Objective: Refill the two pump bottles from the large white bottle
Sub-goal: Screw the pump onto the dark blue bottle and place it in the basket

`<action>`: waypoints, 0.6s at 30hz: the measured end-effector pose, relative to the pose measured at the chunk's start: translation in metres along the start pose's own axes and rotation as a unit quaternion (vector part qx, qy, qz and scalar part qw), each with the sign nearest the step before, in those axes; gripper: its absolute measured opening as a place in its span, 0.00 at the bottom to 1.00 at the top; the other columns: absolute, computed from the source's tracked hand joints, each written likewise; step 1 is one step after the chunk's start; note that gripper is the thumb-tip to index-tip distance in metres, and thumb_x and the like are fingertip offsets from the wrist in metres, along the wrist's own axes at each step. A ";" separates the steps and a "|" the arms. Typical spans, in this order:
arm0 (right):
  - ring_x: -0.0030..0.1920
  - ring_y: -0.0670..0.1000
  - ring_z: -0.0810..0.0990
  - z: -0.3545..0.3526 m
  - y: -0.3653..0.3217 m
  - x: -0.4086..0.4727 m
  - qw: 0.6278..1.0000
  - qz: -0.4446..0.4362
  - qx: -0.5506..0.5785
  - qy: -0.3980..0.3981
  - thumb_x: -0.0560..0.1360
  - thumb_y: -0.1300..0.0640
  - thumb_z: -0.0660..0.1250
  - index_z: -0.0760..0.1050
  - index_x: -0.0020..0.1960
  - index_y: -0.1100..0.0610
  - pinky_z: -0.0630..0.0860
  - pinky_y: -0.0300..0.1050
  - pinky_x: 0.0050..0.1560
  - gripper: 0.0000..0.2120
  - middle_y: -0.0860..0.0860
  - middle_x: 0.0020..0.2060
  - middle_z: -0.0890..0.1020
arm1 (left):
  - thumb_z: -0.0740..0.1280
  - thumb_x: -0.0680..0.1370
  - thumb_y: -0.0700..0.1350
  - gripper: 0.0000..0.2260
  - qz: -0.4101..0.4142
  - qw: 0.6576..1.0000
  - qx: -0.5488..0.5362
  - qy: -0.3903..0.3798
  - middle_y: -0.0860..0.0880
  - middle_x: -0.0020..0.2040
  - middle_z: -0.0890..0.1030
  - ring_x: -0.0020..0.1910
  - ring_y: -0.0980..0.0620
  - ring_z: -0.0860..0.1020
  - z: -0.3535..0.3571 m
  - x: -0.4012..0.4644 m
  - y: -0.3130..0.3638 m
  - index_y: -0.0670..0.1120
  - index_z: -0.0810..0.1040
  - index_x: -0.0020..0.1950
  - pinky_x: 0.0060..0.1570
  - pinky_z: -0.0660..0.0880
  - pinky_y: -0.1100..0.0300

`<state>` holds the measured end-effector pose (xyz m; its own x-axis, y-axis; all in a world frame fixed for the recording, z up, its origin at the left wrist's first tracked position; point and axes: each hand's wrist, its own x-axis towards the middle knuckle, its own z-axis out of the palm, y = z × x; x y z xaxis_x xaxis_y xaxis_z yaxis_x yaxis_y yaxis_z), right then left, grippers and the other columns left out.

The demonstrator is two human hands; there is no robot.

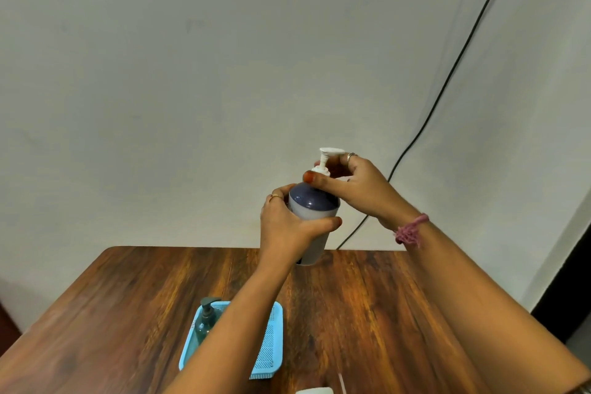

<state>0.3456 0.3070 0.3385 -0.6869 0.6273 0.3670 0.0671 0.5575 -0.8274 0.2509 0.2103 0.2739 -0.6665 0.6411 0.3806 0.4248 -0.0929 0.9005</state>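
the white pump bottle with the dark blue shoulder point(315, 211) is held up in the air above the far edge of the table point(367, 297), upright or nearly so. the left hand point(284, 227) wraps its grip round the body, fingers and thumb curled on the smooth plastic, while the right hand point(358, 182) pinches the white collar at the neck, just under the raised pump head point(331, 152). it looks like rigid plastic, not fragile, probably slick if any soap is on it, so the wide body is the sound place to hold and the collar the place to twist; its weight depends on how full it is, which cannot be told since the wall is opaque. 1 smaller dark pump bottle point(206, 318) stands in the light blue basket point(271, 345) near the front of the table, partly behind the left forearm. a white shape point(315, 390) is cut off at the bottom edge; it may be the large white bottle, but that cannot be confirmed. whether the collar is already loosened is not visible.
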 end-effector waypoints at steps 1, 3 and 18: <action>0.55 0.42 0.79 -0.004 -0.001 0.000 0.999 0.005 0.015 -0.032 0.68 0.43 0.72 0.73 0.63 0.51 0.77 0.41 0.57 0.26 0.45 0.53 0.81 | 0.81 0.58 0.51 0.34 -0.001 1.000 0.000 0.000 0.53 0.55 0.74 0.52 0.53 0.76 0.000 0.000 -0.001 0.55 0.67 0.58 0.42 0.74 0.66; 0.57 0.42 0.78 -0.012 0.000 0.001 0.996 0.003 0.044 -0.082 0.72 0.49 0.71 0.74 0.64 0.51 0.76 0.41 0.60 0.22 0.45 0.55 0.81 | 0.81 0.59 0.50 0.33 0.000 1.000 0.002 0.002 0.52 0.56 0.75 0.52 0.52 0.76 0.000 0.001 0.000 0.55 0.67 0.58 0.42 0.74 0.66; 0.59 0.48 0.80 -0.011 0.009 -0.001 0.979 0.002 0.170 -0.111 0.73 0.62 0.70 0.75 0.63 0.57 0.76 0.41 0.59 0.18 0.51 0.56 0.82 | 0.81 0.56 0.53 0.34 -0.002 1.000 -0.012 0.008 0.53 0.54 0.75 0.48 0.57 0.76 0.003 0.002 -0.001 0.56 0.68 0.56 0.40 0.74 0.67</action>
<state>0.3554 0.3174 0.3350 -0.8300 0.4743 0.2935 -0.1487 0.3190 -0.9360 0.2511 0.2139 0.2728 -0.6775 0.6296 0.3804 0.4078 -0.1089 0.9065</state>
